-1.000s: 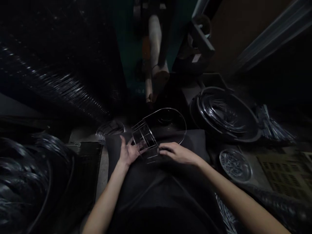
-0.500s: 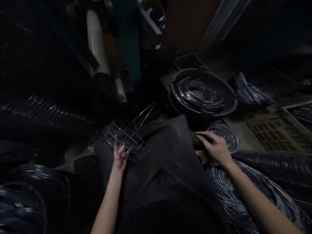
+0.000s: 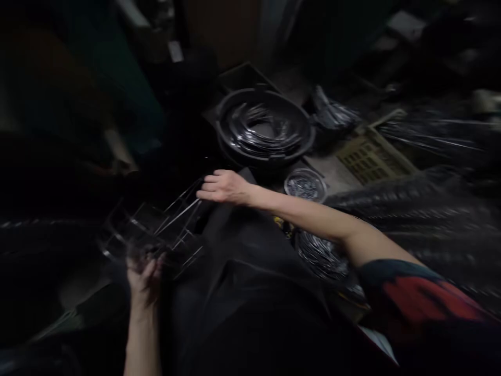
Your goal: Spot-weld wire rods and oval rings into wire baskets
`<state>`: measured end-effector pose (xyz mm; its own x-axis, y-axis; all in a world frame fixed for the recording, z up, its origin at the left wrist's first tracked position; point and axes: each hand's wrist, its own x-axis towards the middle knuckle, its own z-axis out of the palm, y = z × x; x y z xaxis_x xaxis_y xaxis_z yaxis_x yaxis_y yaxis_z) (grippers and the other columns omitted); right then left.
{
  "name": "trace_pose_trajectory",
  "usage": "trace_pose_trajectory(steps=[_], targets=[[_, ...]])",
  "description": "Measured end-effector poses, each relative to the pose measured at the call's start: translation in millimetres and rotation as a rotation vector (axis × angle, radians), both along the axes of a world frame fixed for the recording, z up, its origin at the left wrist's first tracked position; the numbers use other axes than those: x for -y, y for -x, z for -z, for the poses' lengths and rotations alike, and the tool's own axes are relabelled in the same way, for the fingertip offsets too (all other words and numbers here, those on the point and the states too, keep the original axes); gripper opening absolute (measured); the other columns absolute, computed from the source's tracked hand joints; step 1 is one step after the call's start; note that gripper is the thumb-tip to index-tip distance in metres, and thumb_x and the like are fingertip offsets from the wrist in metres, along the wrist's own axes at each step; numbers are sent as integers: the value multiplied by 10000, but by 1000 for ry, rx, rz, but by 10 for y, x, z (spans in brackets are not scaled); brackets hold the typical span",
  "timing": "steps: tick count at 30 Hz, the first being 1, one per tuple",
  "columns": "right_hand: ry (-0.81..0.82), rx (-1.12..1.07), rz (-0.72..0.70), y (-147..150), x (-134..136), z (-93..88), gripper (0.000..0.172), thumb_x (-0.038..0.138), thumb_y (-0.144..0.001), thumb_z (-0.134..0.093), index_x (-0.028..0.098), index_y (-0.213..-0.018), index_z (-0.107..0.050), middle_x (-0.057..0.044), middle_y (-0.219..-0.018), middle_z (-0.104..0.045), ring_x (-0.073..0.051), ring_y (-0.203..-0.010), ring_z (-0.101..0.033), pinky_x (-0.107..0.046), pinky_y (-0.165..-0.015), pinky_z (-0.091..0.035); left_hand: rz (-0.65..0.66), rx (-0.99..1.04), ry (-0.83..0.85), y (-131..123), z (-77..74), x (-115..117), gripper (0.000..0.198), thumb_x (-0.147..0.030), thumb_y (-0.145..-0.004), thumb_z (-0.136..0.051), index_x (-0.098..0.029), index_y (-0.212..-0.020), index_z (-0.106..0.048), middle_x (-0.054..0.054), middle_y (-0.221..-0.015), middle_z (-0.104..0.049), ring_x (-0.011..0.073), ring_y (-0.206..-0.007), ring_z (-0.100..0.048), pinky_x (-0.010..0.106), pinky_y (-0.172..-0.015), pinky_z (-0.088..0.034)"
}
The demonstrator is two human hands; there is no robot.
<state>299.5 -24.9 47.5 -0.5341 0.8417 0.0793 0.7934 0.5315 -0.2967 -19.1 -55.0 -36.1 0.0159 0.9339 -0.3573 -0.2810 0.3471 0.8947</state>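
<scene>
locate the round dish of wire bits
In the head view, the round dish sits right of centre, just beyond the right forearm and below the black tub of coiled wire.

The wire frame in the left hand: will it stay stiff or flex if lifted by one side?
The wire frame will probably stay fairly stiff, since its crossing rods form a cage, though the long thin wires may spring a little. It is likely light for its size, being mostly open space.

Your wire basket frame [image 3: 151, 235] is bare bent metal rods, motion-blurred; it tilts, held low in your left hand [image 3: 143, 274].
</scene>
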Motion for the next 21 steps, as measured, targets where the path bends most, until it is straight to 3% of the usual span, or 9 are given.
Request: trace_pose_trajectory(steps=[3,5,6,8,10,12,14,16,21], targets=[[-11,15,85,-39,34,136,479,202,-1006,-184,295,-1306,-546,-9,-1265,-616,-169,-1072,-526,-342,-931,-416,5,-39,-18,40,122,-148,758,-196,-506,-858,-432,-1169,-576,-41,-981,-569,121,-874,-583,265,-742,-569],[-26,-69,212,-203,286,266,426,236,-988,-312,313,-1366,-491,16,-1414,-512,-170,-1101,-527,-338,-960,-410,5,-50,-9,22,193,-197,776,-183,-494,-858,-424,-1174,-571,-39,-991,-567,122,-880,-579,261,-736,-567],[-26,-124,300,-333,496,336,418,270,-956,-417,277,-1365,-502,-20,-1420,-510,-189,-1093,-541,-349,-971,-411,-1,-45,2,7,211,-193,797,-186,-477,-862,-418,-1179,-566,-36,-990,-567,127,-883,-580,267,-736,-567],[-49,-228,688,-706,999,522,367,255,-928,-440,208,-1255,-599,-89,-1234,-643,-211,-1046,-587,-366,-948,-431,-32,-17,19,-22,210,-155,823,-213,-452,-869,-407,-1188,-556,-30,-967,-566,140,-896,-587,283,-746,-566],[-59,-174,1142,-1194,1444,804,313,261,-899,-445,150,-1079,-677,-161,-1086,-684,-267,-1013,-614,-424,-926,-437,-62,23,19,-44,179,-121,813,-254,-447,-875,-387,-1184,-559,-26,-922,-560,158,-931,-598,285,-764,-559],[135,-15,1397,-1653,1710,1145,270,279,-828,-532,117,-970,-695,-235,-989,-676,-350,-963,-632,-483,-841,-452,-79,60,2,-54,143,-112,782,-296,-469,-875,-366,-1182,-560,-22,-881,-556,182,-991,-607,280,-782,-550],[342,36,1447,-1948,1821,1432,243,317,-786,-592,118,-882,-693,-276,-918,-664,-405,-934,-638,-494,-780,-457,-92,93,-16,-54,115,-112,768,-310,-489,-873,-358,-1185,-553,-21,-859,-559,199,-1038,-607,280,-794,-542],[419,15,1480,-2067,1856,1592,182,312,-742,-620,145,-794,-667,-255,-880,-665,-422,-930,-641,-506,-769,-463,-110,122,-28,-47,108,-111,759,-306,-499,-873,-352,-1184,-551,-19,-856,-569,205,-1057,-606,285,-801,-539],[334,-56,1476,-2072,1933,1578,126,337,-669,-622,251,-593,-568,-206,-794,-640,-437,-898,-639,-550,-699,-453,-148,188,-53,-6,150,-131,756,-300,-519,-872,-338,-1202,-549,2,-983,-604,186,-1065,-599,271,-791,-540]])
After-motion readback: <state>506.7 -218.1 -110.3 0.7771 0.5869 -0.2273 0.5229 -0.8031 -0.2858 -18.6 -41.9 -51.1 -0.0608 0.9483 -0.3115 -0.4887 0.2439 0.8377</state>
